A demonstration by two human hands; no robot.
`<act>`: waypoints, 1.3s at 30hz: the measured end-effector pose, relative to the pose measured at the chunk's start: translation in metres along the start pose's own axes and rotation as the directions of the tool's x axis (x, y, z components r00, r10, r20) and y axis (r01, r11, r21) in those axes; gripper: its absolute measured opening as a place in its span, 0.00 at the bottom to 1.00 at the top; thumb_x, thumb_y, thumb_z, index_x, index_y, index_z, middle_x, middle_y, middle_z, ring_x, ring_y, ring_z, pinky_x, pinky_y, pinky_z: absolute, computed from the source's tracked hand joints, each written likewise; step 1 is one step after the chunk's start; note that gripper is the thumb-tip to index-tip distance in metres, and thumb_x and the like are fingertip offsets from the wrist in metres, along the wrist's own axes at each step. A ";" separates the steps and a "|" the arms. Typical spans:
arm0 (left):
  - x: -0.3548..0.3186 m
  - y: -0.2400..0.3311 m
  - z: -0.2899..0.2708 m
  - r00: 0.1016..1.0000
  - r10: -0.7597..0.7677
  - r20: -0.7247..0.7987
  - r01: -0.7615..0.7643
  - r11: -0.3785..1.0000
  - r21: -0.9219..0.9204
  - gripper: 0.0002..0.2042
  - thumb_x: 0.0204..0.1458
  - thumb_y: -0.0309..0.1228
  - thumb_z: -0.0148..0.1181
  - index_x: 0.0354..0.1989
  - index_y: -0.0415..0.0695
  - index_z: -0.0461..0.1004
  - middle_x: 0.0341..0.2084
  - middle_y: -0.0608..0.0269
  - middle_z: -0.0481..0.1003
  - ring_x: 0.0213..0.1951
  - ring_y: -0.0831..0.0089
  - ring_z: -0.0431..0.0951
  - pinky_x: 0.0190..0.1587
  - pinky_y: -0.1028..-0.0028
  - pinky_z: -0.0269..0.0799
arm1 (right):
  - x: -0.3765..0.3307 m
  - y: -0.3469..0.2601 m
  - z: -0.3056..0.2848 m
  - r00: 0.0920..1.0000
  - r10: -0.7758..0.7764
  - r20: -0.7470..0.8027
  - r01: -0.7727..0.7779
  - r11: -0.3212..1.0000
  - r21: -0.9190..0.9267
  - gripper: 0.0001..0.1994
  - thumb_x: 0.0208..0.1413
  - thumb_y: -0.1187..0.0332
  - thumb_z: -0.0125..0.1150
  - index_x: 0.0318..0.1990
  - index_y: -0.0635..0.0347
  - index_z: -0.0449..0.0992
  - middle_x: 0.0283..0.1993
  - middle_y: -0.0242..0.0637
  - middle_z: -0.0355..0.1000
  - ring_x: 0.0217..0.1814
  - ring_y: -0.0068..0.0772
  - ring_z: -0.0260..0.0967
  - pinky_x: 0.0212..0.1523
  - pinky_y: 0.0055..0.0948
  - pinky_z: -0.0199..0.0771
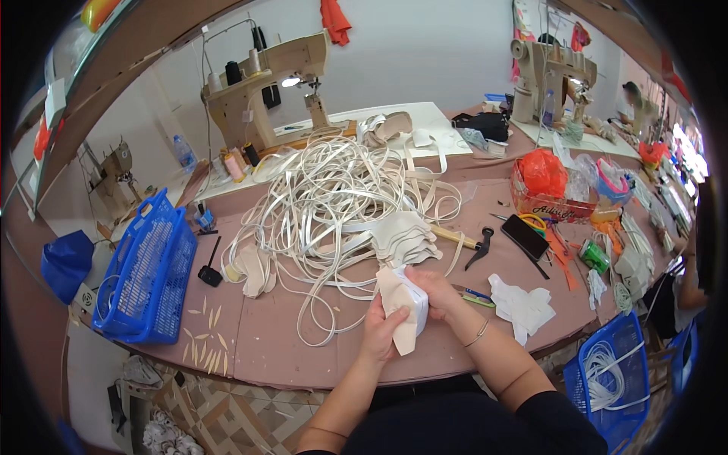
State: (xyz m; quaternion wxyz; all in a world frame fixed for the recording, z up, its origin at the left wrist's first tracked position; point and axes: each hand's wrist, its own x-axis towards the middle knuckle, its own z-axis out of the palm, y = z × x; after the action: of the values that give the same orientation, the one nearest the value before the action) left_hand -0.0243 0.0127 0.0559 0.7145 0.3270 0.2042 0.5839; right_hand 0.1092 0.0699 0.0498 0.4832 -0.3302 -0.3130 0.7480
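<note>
Close in front of me, both hands hold a beige cut piece of leather-like material (pixel 396 296) with a white layer (pixel 414 294) along its right side. My left hand (pixel 378 327) grips the lower left of the beige piece, thumb on top. My right hand (pixel 432 292) is closed on the white layer near the upper right edge; its fingertips are partly hidden. Just beyond lies a stack of similar beige pieces (pixel 404 239). Behind it spreads a tangled heap of cream and white strips (pixel 334 197). More beige pieces (pixel 255 271) lie at its left.
A hammer (pixel 481 246), a black phone (pixel 525 237), crumpled white scraps (pixel 521 305) and a green can (pixel 594 256) lie to the right. A blue basket (pixel 148 280) stands at the left, another blue basket (pixel 607 383) at lower right. Sewing machines (pixel 262 91) stand behind.
</note>
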 end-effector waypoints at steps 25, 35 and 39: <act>-0.002 -0.013 -0.058 0.901 -0.155 0.405 -0.387 0.131 0.913 0.21 0.35 0.21 0.60 0.43 0.39 0.67 0.47 0.57 0.65 0.43 0.60 0.70 0.43 0.70 0.69 | -0.057 0.015 -0.029 0.746 -0.060 0.664 0.522 -0.566 -0.638 0.07 0.44 0.68 0.51 0.32 0.57 0.71 0.29 0.37 0.68 0.33 0.40 0.69 0.33 0.37 0.69; 0.004 -0.025 -0.068 0.899 0.084 0.430 -0.432 0.007 0.902 0.17 0.36 0.28 0.65 0.37 0.40 0.72 0.40 0.58 0.69 0.38 0.62 0.72 0.39 0.70 0.69 | -0.020 0.005 -0.012 0.958 -0.021 0.285 0.264 -0.316 -0.911 0.09 0.47 0.66 0.57 0.34 0.59 0.72 0.30 0.45 0.72 0.36 0.48 0.71 0.36 0.41 0.70; 0.009 -0.010 -0.064 0.877 0.057 0.477 -0.478 0.005 0.878 0.16 0.34 0.30 0.67 0.34 0.40 0.74 0.36 0.58 0.71 0.40 0.61 0.71 0.43 0.67 0.66 | -0.014 0.016 -0.018 0.935 0.000 0.353 0.342 -0.253 -0.905 0.10 0.46 0.65 0.57 0.34 0.60 0.74 0.31 0.46 0.72 0.37 0.47 0.71 0.38 0.38 0.70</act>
State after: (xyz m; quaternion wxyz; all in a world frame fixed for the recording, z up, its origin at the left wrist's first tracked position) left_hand -0.0580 0.0348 0.0043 0.1910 0.8410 0.3630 0.3529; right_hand 0.1199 0.0543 0.0296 0.1056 -0.4482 -0.8706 0.1735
